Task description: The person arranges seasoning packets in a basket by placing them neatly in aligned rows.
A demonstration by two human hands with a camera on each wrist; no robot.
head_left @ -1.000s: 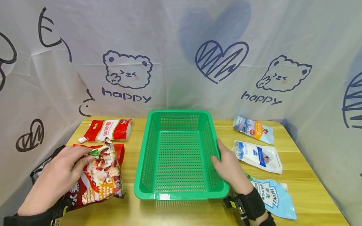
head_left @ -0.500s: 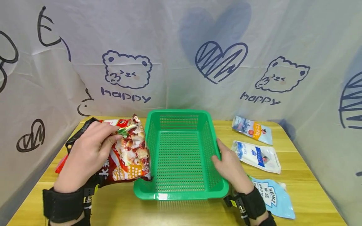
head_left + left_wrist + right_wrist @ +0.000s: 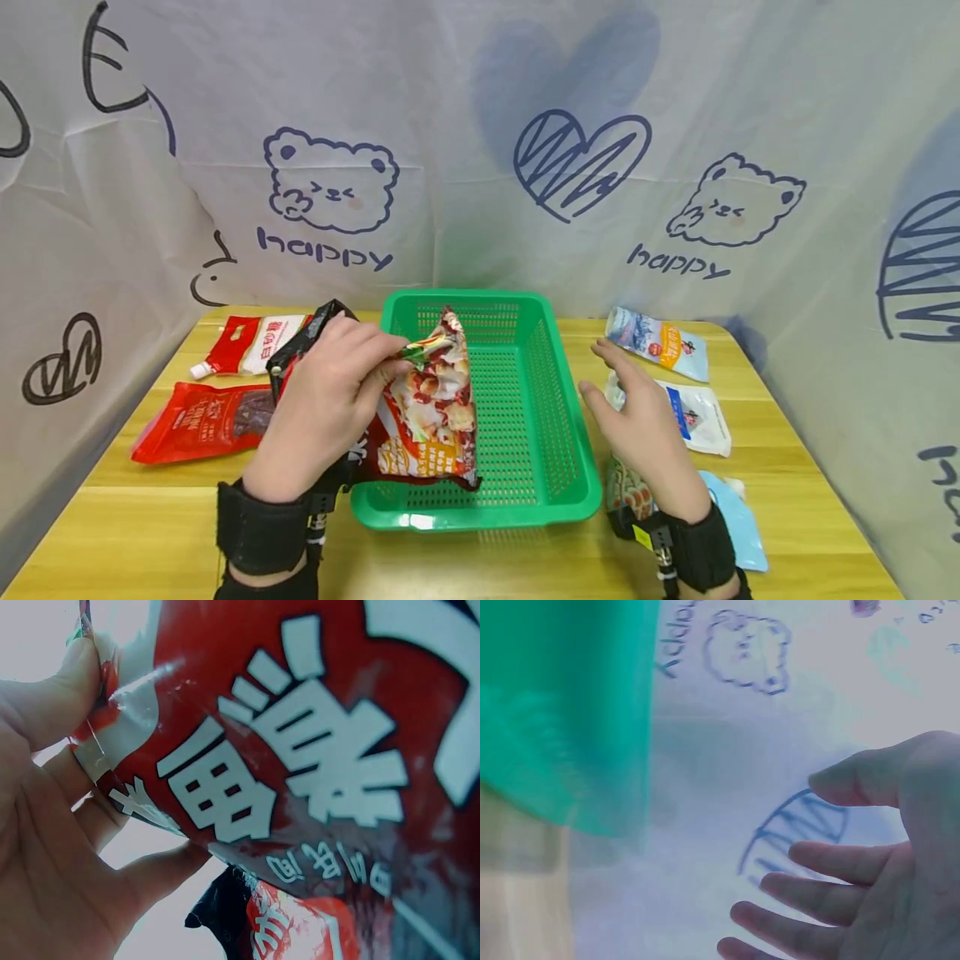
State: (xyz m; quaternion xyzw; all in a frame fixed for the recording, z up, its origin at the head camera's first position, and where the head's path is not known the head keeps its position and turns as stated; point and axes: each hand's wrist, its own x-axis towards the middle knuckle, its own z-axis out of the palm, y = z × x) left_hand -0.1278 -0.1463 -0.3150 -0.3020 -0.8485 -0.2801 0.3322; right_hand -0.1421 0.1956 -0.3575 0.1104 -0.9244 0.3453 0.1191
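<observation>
My left hand (image 3: 326, 400) pinches the upper edge of a dark red food packet (image 3: 431, 408) with pictures of food on its front. The packet hangs over the left part of a green plastic basket (image 3: 521, 417), overlapping its left wall in the head view. Up close in the left wrist view, large white characters cover the packet (image 3: 262, 750), and thumb and fingers grip its edge. To the right of the basket is my right hand (image 3: 648, 429), fingers spread and holding nothing. The right wrist view has that hand (image 3: 877, 877) apart from the basket (image 3: 562, 697).
At the left lie a red-and-white sugar pouch (image 3: 258, 342) and a red packet (image 3: 202, 421). A blue-and-orange pouch (image 3: 660, 343), a white pouch (image 3: 705, 417), a light blue pouch (image 3: 738, 517) and a patterned packet (image 3: 628, 496) lie right of the basket. A white cloth (image 3: 465, 208) hangs behind.
My left hand has carried the dark red packet rightward from the table's left side to over the basket, uncovering the red packet. My right hand has let go of the basket's right rim.
</observation>
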